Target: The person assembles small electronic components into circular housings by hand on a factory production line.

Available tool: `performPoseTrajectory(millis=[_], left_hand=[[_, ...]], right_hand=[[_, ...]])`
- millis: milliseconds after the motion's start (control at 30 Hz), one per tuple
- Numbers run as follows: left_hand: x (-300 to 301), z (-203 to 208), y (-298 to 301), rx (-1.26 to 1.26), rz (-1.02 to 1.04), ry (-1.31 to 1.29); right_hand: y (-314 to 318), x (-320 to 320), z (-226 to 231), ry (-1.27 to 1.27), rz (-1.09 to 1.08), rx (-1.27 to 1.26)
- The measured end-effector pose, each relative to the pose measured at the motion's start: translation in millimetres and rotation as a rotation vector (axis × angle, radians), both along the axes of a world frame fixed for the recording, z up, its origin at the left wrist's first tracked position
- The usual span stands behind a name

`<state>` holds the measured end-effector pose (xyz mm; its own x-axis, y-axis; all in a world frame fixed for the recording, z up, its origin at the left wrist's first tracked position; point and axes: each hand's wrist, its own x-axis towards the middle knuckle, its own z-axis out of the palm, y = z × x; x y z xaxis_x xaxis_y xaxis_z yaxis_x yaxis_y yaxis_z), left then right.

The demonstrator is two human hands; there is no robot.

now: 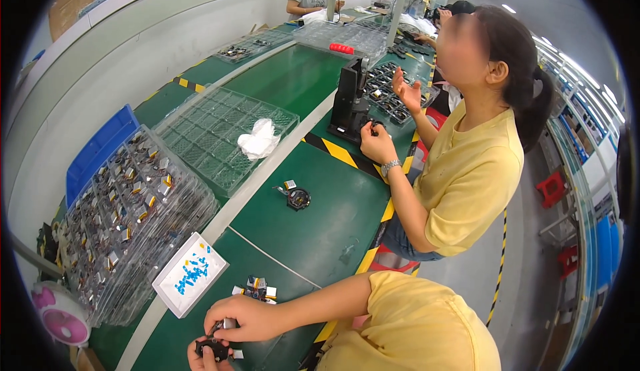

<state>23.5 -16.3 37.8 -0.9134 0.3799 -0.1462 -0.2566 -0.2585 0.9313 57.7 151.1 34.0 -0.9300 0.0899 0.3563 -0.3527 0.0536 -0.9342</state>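
At the lower edge, my left hand [208, 360] is closed around a black round watch case [212, 350]. My right hand [250, 318] comes over it from the right, thumb and fingers pinched on a small silver piece [229, 323] just above the case. A small pale block [237, 354] shows beside the left fingers. Behind my right hand lies a cluster of silver battery packs [257, 288] with yellow ends and dark parts. Farther along the green bench, another black watch case [299, 199] lies with a silver battery [289, 185] beside it.
A white tray [203, 261] holds small blue pieces. Stacked clear trays [150, 238] full of parts stand left, by a blue bin [100, 151] and pink-white fan [63, 314]. Beyond are a clear tray [193, 124] with white cloth [259, 139], a black fixture [348, 101] and a co-worker [467, 164].
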Motion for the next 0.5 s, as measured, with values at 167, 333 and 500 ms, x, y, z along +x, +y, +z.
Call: performPoseTrajectory(millis=[167,333,500], left_hand=[[4.4,5.8,4.2,-0.023,0.038,0.045],[-9.8,-23.7,-3.6,-0.057,0.044,0.172],[-26.0,-33.7,-1.2,-0.120,0.086,0.226]], right_hand=[[1.0,2.8,3.4,0.006,0.008,-0.011],[2.4,1.1,4.4,0.073,-0.036,0.053],[7.6,-6.4,-4.6,0.129,-0.093,0.008]])
